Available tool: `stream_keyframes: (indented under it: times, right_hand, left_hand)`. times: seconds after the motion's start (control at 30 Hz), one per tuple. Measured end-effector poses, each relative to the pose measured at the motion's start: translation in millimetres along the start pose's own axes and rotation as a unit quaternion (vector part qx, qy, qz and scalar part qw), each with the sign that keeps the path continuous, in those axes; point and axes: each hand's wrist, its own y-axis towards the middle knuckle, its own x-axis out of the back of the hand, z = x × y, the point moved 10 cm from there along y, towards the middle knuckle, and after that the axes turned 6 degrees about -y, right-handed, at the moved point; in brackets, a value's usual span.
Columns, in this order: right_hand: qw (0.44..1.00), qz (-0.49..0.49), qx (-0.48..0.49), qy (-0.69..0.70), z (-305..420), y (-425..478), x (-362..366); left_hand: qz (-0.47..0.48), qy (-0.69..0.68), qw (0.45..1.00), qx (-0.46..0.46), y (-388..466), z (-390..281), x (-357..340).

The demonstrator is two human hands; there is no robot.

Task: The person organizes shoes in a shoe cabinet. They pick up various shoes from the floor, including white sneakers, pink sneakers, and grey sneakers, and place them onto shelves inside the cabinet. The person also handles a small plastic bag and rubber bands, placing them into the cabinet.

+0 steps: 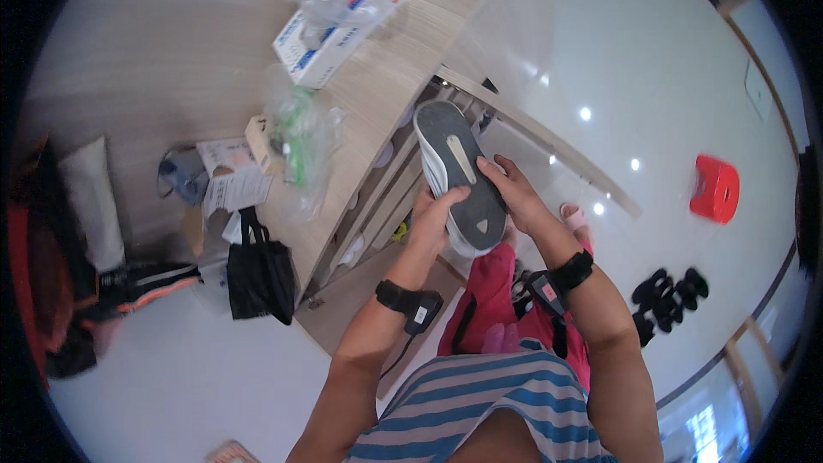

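Note:
A white shoe (443,122) is held up in front of me with its dark grey sole facing my eyes. A pale strip runs along the middle of that sole, and a small pale triangle sits near the end closest to me. My left hand (434,215) grips the shoe's left side, its thumb lying across the sole. On the opposite edge, my right hand (514,196) holds it with the thumb pressed on the sole. The fingers beneath are mostly hidden. Behind the shoe, a wooden shoe cabinet (379,196) stands open, with slatted shelves and pale shoes partly visible inside.
An opened cabinet door (559,148) juts out to the right. On the cabinet top lie a white box (334,51), plastic bags (299,141) and a black tote bag (260,280). A red stool (715,190) and several black shoes (669,299) stand on the glossy floor.

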Motion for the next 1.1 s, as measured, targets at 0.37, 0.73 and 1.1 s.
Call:
stream_keyframes:
  times: [0.37,0.73,1.1]
  right_hand:
    - [0.779,-0.178,0.376,-0.469,43.2,-74.5,-25.7]
    - [0.756,-0.253,0.443,-0.410,20.7,-28.7,-10.5]
    - [0.814,-0.218,0.410,-0.349,23.8,-26.7,12.7]
  left_hand:
    - [-0.044,0.029,0.994,-0.098,60.6,-10.1,5.0]
    - [-0.096,0.072,0.990,-0.080,73.6,11.5,2.1]
    - [-0.114,0.525,0.730,-0.422,79.6,-89.4,36.4]
